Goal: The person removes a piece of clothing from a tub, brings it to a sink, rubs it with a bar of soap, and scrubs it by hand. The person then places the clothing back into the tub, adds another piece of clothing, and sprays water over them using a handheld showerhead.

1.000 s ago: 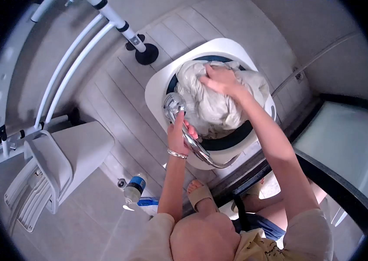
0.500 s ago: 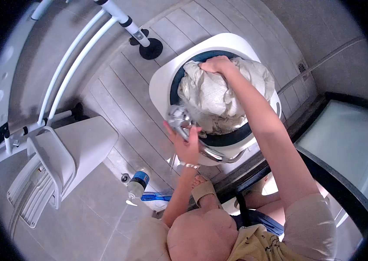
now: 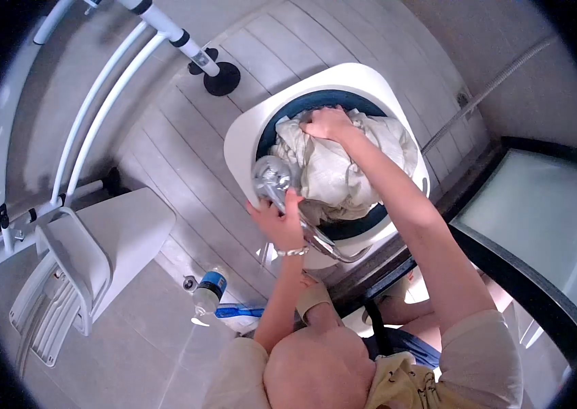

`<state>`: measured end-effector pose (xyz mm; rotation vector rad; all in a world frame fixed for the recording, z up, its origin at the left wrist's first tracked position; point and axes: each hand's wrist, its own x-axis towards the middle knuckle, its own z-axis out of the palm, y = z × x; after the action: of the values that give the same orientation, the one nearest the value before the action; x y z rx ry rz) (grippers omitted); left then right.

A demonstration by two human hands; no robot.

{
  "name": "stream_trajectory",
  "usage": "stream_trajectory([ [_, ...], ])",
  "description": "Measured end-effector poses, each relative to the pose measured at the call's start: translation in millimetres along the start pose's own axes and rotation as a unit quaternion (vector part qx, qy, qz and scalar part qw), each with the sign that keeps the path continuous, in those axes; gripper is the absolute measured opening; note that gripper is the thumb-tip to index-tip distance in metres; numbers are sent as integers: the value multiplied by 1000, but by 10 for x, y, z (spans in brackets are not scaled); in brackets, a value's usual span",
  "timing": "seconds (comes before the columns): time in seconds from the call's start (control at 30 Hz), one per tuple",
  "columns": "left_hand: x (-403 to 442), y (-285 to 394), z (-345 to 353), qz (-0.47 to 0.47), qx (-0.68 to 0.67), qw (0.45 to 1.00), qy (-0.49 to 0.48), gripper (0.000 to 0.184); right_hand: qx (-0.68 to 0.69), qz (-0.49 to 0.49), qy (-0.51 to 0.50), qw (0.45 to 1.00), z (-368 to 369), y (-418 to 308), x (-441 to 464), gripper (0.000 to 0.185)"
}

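Wet pale cloth (image 3: 336, 170) is heaped in a white basin (image 3: 244, 146) with a dark teal inside. My left hand (image 3: 278, 221) is wrapped round the handle of a chrome shower head (image 3: 273, 178), which is over the basin's left edge beside the cloth. My right hand (image 3: 328, 124) lies on the upper part of the cloth with its fingers curled into it. The shower hose (image 3: 353, 256) curves away at the basin's lower edge.
At the left stand a white plastic seat (image 3: 135, 228) and a white tubular frame (image 3: 217, 71) with a black foot. A bottle with a blue label (image 3: 211, 286) and a blue brush (image 3: 237, 311) lie on the floor. A glass panel (image 3: 527, 218) is at the right.
My right hand has moved from the middle of the cloth to its upper edge. My left hand, with the shower head, has shifted lower against the basin, and its grip has turned.
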<state>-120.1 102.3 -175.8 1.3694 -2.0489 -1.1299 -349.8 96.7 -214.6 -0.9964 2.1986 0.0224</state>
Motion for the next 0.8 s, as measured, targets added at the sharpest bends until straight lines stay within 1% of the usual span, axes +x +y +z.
stream_trajectory([
  [0.03,30,88,-57,-62,-132,989,-1,20,7,2,6,1000,12,31,52,52],
  [0.13,94,14,-192,-221,-243,944,-31,18,7,3,43,999,61,111,206,50],
  [0.17,68,68,-230,-212,-274,937,-32,18,2,3,46,999,47,108,221,52],
  [0.2,34,140,-254,-165,-262,951,-28,17,-4,5,48,999,39,106,221,53],
  [0.27,-26,243,-258,-70,-240,968,-19,17,57,26,60,996,24,39,44,56],
  [0.3,-50,228,-253,24,-154,988,-16,16,84,35,66,994,21,-2,-90,58],
  [0.37,-97,342,-234,21,-104,993,-56,16,27,27,80,996,-98,-114,-611,63],
  [0.4,-93,428,-232,21,-78,994,-77,17,20,12,164,986,24,-126,-821,60],
  [0.43,-51,524,-218,-79,-181,968,-157,20,14,-3,248,969,169,-120,-1001,58],
  [0.5,16,566,-91,-159,-263,933,-186,23,-31,-15,354,935,382,-126,-1221,41],
  [0.53,72,580,-23,-199,-302,910,-201,24,-27,-32,360,932,411,-153,-1277,39],
  [0.57,131,611,29,-197,-337,894,-218,26,-22,-50,362,930,435,-163,-1327,38],
  [0.6,173,562,128,-190,-320,900,-226,27,-17,-67,362,930,446,-158,-1353,37],
  [0.63,218,506,232,-183,-300,906,-236,27,-15,-84,313,946,436,-154,-1352,35],
  [0.67,251,463,330,-175,-281,911,-245,28,25,-86,329,940,487,-101,-1255,32],
  [0.7,232,432,407,-207,-305,893,-259,30,65,-87,344,933,577,-28,-1099,29],
  [0.73,276,643,342,-238,-309,880,-271,30,105,-87,358,924,619,13,-991,27],
  [0.77,289,666,358,-256,-284,881,-278,31,180,15,313,932,464,-45,-940,26],
  [0.8,280,668,373,-272,-258,882,-284,31,160,-6,299,941,438,13,-833,26],
])
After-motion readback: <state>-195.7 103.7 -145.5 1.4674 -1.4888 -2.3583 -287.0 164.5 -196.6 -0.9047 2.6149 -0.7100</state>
